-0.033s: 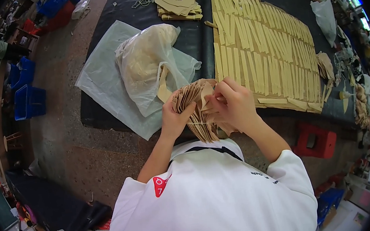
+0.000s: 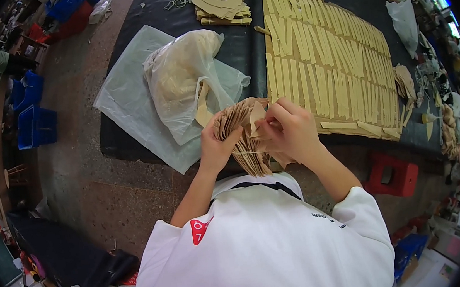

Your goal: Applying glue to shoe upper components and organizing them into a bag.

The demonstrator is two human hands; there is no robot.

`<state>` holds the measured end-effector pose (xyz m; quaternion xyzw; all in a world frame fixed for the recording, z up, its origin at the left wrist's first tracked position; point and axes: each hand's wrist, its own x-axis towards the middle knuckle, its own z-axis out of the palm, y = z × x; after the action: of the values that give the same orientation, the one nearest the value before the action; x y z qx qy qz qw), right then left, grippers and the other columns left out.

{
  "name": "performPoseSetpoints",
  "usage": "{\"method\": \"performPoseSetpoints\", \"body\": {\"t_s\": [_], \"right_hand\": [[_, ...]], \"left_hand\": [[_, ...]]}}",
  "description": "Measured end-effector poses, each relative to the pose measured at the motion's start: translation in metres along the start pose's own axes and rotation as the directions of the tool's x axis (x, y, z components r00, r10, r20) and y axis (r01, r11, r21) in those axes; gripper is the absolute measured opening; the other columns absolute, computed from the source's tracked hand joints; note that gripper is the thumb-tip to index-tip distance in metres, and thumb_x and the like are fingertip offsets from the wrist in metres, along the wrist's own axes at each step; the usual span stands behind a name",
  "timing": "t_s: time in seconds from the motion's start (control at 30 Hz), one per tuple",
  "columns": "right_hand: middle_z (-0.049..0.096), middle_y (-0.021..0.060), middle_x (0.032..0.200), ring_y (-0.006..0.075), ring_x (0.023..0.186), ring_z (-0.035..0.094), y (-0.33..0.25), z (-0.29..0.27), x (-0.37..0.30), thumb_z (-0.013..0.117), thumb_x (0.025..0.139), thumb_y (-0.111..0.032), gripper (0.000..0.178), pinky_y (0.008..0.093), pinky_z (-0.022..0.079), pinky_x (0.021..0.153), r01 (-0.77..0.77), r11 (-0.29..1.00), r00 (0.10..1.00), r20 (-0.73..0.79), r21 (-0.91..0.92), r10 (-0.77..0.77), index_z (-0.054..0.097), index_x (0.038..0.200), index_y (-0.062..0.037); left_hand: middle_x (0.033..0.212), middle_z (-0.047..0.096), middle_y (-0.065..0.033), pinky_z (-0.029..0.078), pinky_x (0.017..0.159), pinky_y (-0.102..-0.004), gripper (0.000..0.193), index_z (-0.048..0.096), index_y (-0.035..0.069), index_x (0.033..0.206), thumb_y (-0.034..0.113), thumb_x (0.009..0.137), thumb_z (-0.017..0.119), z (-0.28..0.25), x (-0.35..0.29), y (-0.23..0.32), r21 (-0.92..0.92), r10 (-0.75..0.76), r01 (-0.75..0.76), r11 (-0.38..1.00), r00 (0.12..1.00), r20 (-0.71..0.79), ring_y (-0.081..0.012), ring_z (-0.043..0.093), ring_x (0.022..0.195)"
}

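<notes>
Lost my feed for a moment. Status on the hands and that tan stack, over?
Left hand grips fanned stack of tan strips. Right hand pinches one strip at its top. Clear plastic bag lies just beyond; nothing blocking.

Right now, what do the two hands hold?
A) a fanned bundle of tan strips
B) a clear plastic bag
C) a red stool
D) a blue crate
A: the left hand and right hand both grip the fanned bundle of tan strips at the table edge.

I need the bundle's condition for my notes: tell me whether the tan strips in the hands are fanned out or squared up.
Fanned out: the stack of tan strips splays between the left hand and right hand.
</notes>
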<state>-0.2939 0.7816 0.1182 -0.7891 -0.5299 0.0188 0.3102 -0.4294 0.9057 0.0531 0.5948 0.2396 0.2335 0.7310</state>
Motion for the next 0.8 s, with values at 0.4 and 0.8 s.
{"method": "performPoseSetpoints", "body": {"t_s": [0.4, 0.8], "right_hand": [[0.054, 0.0117, 0.087, 0.0276, 0.078, 0.055, 0.019, 0.004, -0.029, 0.066, 0.072, -0.003, 0.021, 0.0353, 0.046, 0.068, -0.141, 0.922, 0.990, 0.020, 0.361, 0.143, 0.057, 0.091, -0.0036], [0.059, 0.0013, 0.096, 0.0202, 0.091, 0.054, 0.018, -0.001, -0.030, 0.075, 0.062, -0.021, 0.030, 0.0377, 0.041, 0.080, 0.310, 0.947, 0.951, 0.014, -0.079, -0.310, 0.067, 0.090, -0.0139]], "left_hand": [[0.102, 0.064, -0.0092, 0.047, 0.083, -0.0265, 0.044, 0.055, -0.001, 0.115, 0.002, 0.072, 0.066, -0.004, -0.009, 0.002, 0.160, 0.137, -0.120, 0.980, 0.985, -0.104, -0.0141, 0.060, 0.093], [0.104, 0.064, -0.0091, 0.046, 0.084, -0.0259, 0.045, 0.053, -0.003, 0.116, 0.001, 0.073, 0.065, 0.001, -0.014, 0.009, 0.050, 0.068, -0.063, 0.997, 0.991, -0.113, -0.0133, 0.060, 0.093]]}}
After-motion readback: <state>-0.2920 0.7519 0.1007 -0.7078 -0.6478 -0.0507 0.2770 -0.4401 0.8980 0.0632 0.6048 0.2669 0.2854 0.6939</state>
